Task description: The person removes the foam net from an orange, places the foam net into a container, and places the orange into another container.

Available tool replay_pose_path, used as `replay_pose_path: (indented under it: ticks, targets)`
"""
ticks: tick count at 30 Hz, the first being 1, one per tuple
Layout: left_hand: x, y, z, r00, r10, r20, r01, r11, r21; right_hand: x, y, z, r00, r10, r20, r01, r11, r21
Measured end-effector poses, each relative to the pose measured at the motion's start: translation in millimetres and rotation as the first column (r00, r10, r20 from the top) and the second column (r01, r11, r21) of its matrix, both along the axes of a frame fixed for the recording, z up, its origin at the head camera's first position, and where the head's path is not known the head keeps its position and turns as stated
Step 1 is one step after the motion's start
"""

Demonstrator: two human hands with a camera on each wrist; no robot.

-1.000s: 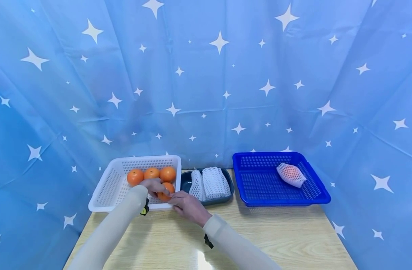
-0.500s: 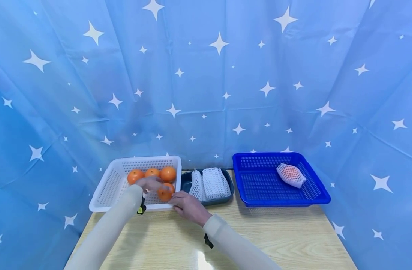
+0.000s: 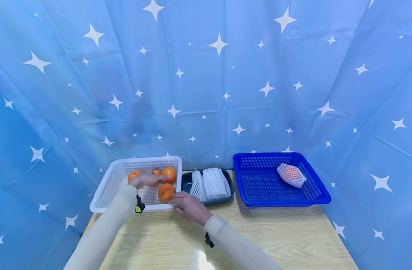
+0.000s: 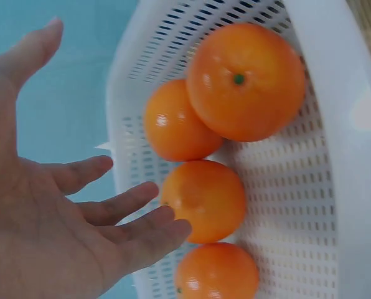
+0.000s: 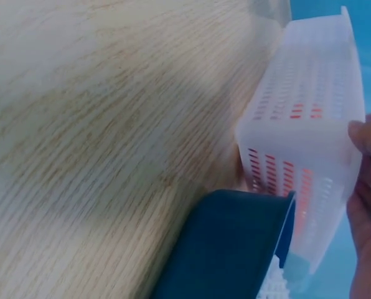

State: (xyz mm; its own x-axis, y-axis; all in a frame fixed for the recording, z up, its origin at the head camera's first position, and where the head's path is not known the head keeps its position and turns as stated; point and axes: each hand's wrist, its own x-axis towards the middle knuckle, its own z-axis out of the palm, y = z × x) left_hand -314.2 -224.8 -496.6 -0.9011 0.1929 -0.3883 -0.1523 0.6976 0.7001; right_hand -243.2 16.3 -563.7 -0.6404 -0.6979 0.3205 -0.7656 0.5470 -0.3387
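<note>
Several oranges lie in a white slotted basket (image 3: 97,204) at the left of the table. My left hand (image 3: 146,178) hovers over the back row, partly hiding it in the head view. In the left wrist view, the left hand (image 4: 55,230) has spread fingers and holds nothing; its fingertips overlap the middle orange (image 4: 205,200). One orange (image 3: 166,192) sits apart in the basket's near right corner. There my right hand (image 3: 192,207) grips the rim, the thumb (image 5: 365,137) on the rim in the right wrist view.
A dark green tray (image 3: 222,199) with white foam net sleeves (image 3: 215,183) stands beside the white basket. Farther right, a blue basket (image 3: 259,200) holds a foam-wrapped orange-coloured fruit (image 3: 291,175). A star-patterned blue curtain (image 3: 206,82) hangs behind the table.
My left hand has left the near-corner orange and moved back and slightly left, over the back row. My right hand stays at the basket corner.
</note>
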Motion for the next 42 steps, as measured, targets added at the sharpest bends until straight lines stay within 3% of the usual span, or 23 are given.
replay_pose_path:
  ticks: [3,6,13,20,26,35,39,42]
  targets:
    - [-10.8,3,3.9,1.000,0.016,-0.003,-0.016,1.000,-0.024,-0.2,1,4.0,0.998,0.010,0.064,-0.009,1.000,-0.012]
    - [-10.5,4,8.0,0.998,0.049,-0.040,-0.049,0.999,0.001,1.1,2,9.8,0.993,0.018,0.119,-0.012,0.999,-0.044]
    - [4.0,14,18.5,0.972,0.043,-0.231,-0.036,0.999,0.034,10.1,15,32.3,0.994,0.053,0.094,-0.036,0.984,-0.174]
    - [24.0,34,18.2,0.940,0.025,-0.341,-0.020,1.000,0.017,16.2,42,59.4,0.998,-0.006,0.068,0.022,0.970,-0.243]
    - [42.4,61,9.0,0.893,-0.034,-0.449,0.034,0.999,-0.009,12.5,72,78.0,0.995,-0.098,0.034,0.103,0.957,-0.271]
    - [66.5,116,-4.4,0.801,-0.183,-0.570,0.181,0.982,-0.060,1.1,127,92.6,0.973,-0.232,0.013,0.226,0.934,-0.277]
    - [74.6,143,-12.5,0.782,-0.213,-0.586,0.228,0.972,-0.050,-5.5,152,95.7,0.958,-0.287,0.025,0.283,0.921,-0.266]
    - [79.9,162,-16.6,0.779,-0.237,-0.581,0.270,0.962,-0.031,-11.0,171,97.2,0.940,-0.338,0.044,0.338,0.907,-0.253]
